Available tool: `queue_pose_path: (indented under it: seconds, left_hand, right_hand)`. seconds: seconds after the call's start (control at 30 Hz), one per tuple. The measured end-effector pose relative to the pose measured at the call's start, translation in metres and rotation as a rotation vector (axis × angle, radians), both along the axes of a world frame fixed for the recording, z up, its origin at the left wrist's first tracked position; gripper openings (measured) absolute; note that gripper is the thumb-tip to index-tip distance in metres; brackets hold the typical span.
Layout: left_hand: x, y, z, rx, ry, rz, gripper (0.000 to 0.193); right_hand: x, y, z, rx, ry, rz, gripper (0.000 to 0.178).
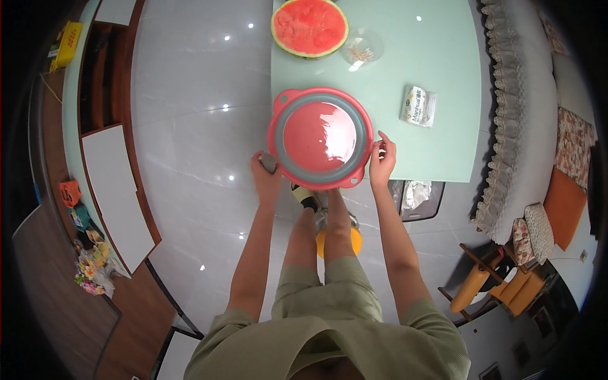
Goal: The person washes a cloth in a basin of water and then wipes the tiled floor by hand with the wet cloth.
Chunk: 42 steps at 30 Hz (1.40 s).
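Observation:
A round red and grey collapsible basin [288, 158] with water in it rests at the near left corner of the pale green table [430, 158], partly overhanging the edge. My left hand [265, 180] is closed on a grey rag [268, 163], just outside the basin's lower left rim. Right beside the opposite rim, my right hand [382, 161] holds nothing that I can see. Its index finger points up and the other fingers are bent. Whether this hand touches the rim I cannot tell.
A halved watermelon [310, 28] and a clear cup with toothpicks [362, 50] stand farther back. A tissue pack [418, 106] lies to the right. Below the table's edge is a dark bin with white crumpled paper [417, 195]. Near my feet sits something round and yellow [354, 242].

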<state>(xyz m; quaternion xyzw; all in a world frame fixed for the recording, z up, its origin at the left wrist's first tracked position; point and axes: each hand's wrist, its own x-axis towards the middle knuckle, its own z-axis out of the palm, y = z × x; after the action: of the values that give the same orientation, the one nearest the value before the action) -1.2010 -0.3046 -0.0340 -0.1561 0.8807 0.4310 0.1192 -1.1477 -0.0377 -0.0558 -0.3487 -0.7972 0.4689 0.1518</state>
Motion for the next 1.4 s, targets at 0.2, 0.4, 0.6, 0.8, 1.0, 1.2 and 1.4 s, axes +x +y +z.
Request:
queue_pose_path:
  seconds: [0.2,0.4,0.6,0.8,1.0,1.2,1.4]
  left_hand:
    - [0.026,0.046,0.054,0.503,-0.346,-0.044,0.041]
    - [0.041,0.060,0.097,0.620,-0.279,-0.244,0.042]
    - [0.060,0.055,0.151,0.707,-0.320,-0.303,0.046]
    - [0.070,0.058,0.192,0.769,-0.574,-0.247,0.042]
    - [0.079,0.076,0.162,0.769,-0.684,-0.273,0.033]
    - [0.080,0.121,0.133,0.880,-0.417,-0.257,0.038]
    - [0.120,0.194,0.127,0.842,-0.368,-0.222,0.029]
  right_hand:
    - [0.025,-0.058,0.062,-0.622,0.061,0.199,0.023]
    - [0.041,-0.088,0.104,-0.901,0.060,0.265,0.030]
    - [0.072,-0.089,0.148,-1.049,-0.007,0.205,0.031]
    - [0.102,-0.076,0.165,-1.006,0.126,0.035,0.018]
    - [0.123,-0.049,0.176,-1.175,0.227,-0.051,0.019]
    - [0.151,0.003,0.169,-1.281,0.310,-0.117,0.032]
    - [0.190,0.059,0.144,-1.205,0.426,-0.318,0.037]
